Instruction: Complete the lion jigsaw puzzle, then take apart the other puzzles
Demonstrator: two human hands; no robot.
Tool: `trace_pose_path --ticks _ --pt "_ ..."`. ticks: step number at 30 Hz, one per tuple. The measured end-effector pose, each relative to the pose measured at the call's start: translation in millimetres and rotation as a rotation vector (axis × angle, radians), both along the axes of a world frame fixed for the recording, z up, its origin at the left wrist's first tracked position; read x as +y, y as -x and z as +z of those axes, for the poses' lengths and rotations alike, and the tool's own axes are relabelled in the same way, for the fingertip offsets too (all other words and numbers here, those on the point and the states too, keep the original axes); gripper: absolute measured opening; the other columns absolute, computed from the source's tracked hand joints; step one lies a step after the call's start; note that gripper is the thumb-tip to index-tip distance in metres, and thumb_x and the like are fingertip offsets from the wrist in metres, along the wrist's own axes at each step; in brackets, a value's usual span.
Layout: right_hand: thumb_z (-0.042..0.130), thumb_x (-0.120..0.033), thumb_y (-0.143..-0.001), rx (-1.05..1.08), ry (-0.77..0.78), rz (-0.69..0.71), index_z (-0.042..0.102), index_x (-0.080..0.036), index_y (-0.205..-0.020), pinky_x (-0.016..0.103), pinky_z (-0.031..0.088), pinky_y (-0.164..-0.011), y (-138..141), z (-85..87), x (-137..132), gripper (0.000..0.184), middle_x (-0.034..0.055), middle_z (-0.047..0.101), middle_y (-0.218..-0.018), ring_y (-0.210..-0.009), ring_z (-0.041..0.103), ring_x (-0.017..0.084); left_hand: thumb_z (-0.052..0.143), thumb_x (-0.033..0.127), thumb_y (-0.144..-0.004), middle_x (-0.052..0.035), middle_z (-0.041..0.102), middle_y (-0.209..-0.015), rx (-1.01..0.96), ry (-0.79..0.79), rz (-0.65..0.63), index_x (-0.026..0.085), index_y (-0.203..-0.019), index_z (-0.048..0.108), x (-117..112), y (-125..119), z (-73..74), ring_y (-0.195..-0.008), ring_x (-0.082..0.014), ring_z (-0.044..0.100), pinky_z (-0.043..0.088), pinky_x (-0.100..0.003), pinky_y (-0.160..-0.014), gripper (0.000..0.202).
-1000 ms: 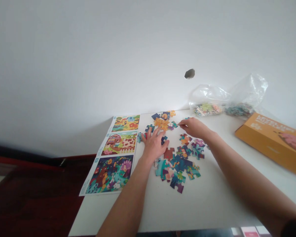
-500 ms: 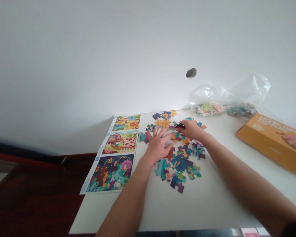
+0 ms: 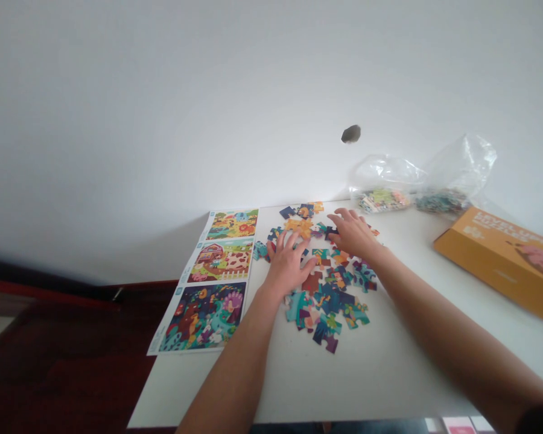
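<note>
Many colourful jigsaw puzzle pieces (image 3: 332,298) lie loosely spread on a white table (image 3: 344,380). My left hand (image 3: 288,263) rests over the left side of the spread, fingers apart, covering some pieces. My right hand (image 3: 353,234) is over the upper right of the spread, open, its thumb and fingers apart. A dark blue puzzle piece (image 3: 331,232) lies beside the right thumb. Yellow-orange pieces (image 3: 300,226) sit just beyond the left fingertips. What lies under the palms is hidden.
A picture sheet (image 3: 218,262) with three illustrated scenes lies at the table's left edge. Two clear plastic bags of pieces, a left one (image 3: 384,199) and a right one (image 3: 443,201), lean near the white wall (image 3: 253,108). An orange puzzle box (image 3: 502,259) lies on the right.
My right hand has opened from its pinch, letting go of a dark puzzle piece, and shifted slightly right. The left hand has moved slightly left.
</note>
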State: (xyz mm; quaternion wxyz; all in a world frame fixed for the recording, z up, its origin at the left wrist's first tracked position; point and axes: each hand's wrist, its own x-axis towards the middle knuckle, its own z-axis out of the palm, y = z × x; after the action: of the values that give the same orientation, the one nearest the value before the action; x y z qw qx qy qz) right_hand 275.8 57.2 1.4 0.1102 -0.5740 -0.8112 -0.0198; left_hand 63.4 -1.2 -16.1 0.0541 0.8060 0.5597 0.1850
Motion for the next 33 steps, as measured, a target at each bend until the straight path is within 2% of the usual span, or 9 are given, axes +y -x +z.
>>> trace_pose_path --ticks 3,5,8,11,13,17,22,29,33 --pt "0.053 -0.036 -0.092 -0.003 -0.002 0.171 0.050 -0.026 -0.139 0.048 0.038 -0.102 8 -4.4 -3 0.048 0.0105 0.042 -0.150 -0.134 0.038 0.033 0.055 0.053 -0.088 -0.0051 0.043 -0.151 0.035 0.035 0.024 0.032 -0.135 0.054 2 2 -4.1 -0.142 -0.0363 0.025 0.016 -0.064 -0.113 0.051" --pt "0.052 -0.039 -0.094 0.013 0.044 0.239 0.057 -0.027 -0.133 0.045 0.036 -0.103 10 -4.8 -3 0.041 0.0085 0.051 -0.143 -0.130 0.043 0.030 0.055 0.052 -0.088 -0.0046 0.047 -0.147 0.030 0.034 0.025 0.032 -0.135 0.053 3 3 -4.1 -0.139 -0.0353 0.029 0.018 -0.061 -0.113 0.052" --pt "0.051 -0.044 -0.094 0.007 0.067 0.171 0.072 -0.021 -0.107 0.043 0.038 -0.099 8 -0.6 -1 0.034 0.0122 0.063 -0.123 -0.117 0.053 0.029 0.057 0.051 -0.087 -0.0044 0.053 -0.140 0.003 0.013 0.031 0.031 -0.131 0.057 3 3 -2.0 -0.132 -0.0337 0.038 0.020 -0.059 -0.113 0.048" --pt "0.054 -0.041 -0.092 -0.017 0.045 0.079 0.074 -0.017 -0.090 0.044 0.040 -0.096 7 3.5 -1 0.031 0.0152 0.064 -0.118 -0.109 0.057 0.030 0.056 0.049 -0.088 -0.0058 0.060 -0.131 -0.023 -0.014 0.033 0.029 -0.124 0.062 3 2 -0.5 -0.126 -0.0317 0.044 0.019 -0.057 -0.113 0.041" --pt "0.055 -0.033 -0.091 0.019 0.016 0.104 0.072 -0.017 -0.102 0.044 0.039 -0.099 9 3.5 -3 0.026 0.0148 0.060 -0.127 -0.115 0.055 0.030 0.055 0.047 -0.089 -0.0061 0.063 -0.125 -0.038 -0.031 0.016 0.028 -0.121 0.065 3 2 -0.1 -0.125 -0.0305 0.045 0.020 -0.055 -0.114 0.038" --pt "0.056 -0.029 -0.088 0.087 0.070 0.348 0.057 -0.025 -0.132 0.046 0.033 -0.107 14 -0.5 -7 0.044 0.0089 0.051 -0.144 -0.131 0.045 0.028 0.054 0.043 -0.090 -0.0065 0.056 -0.135 -0.033 -0.064 0.010 0.028 -0.121 0.064 4 1 0.6 -0.129 -0.0288 0.043 0.021 -0.052 -0.115 0.036" --pt "0.060 -0.037 -0.088 0.065 0.141 0.352 0.068 -0.024 -0.116 0.043 0.036 -0.101 14 1.7 -4 0.032 0.0083 0.065 -0.124 -0.113 0.059 0.027 0.057 0.042 -0.088 -0.0092 0.047 -0.147 0.013 0.011 0.104 0.028 -0.138 0.050 5 2 -3.4 -0.139 -0.0323 0.033 0.020 -0.060 -0.114 0.052" --pt "0.063 -0.036 -0.082 -0.002 0.138 0.320 0.071 -0.021 -0.110 0.037 0.037 -0.093 17 13.0 -10 0.033 0.0106 0.069 -0.103 -0.095 0.064 0.025 0.063 0.036 -0.085 -0.0077 0.059 -0.130 -0.061 -0.010 0.089 0.028 -0.131 0.054 8 5 -8.8 -0.125 -0.0281 0.050 0.021 -0.056 -0.116 0.047" --pt "0.047 -0.039 -0.093 0.030 0.100 0.286 0.071 -0.020 -0.105 0.033 0.037 -0.090 19 12.3 -9 0.033 0.0097 0.072 -0.095 -0.091 0.066 0.023 0.065 0.035 -0.084 -0.0064 0.061 -0.123 -0.092 -0.021 0.083 0.028 -0.121 0.061 8 5 -8.2 -0.120 -0.0270 0.054 0.019 -0.056 -0.115 0.038"
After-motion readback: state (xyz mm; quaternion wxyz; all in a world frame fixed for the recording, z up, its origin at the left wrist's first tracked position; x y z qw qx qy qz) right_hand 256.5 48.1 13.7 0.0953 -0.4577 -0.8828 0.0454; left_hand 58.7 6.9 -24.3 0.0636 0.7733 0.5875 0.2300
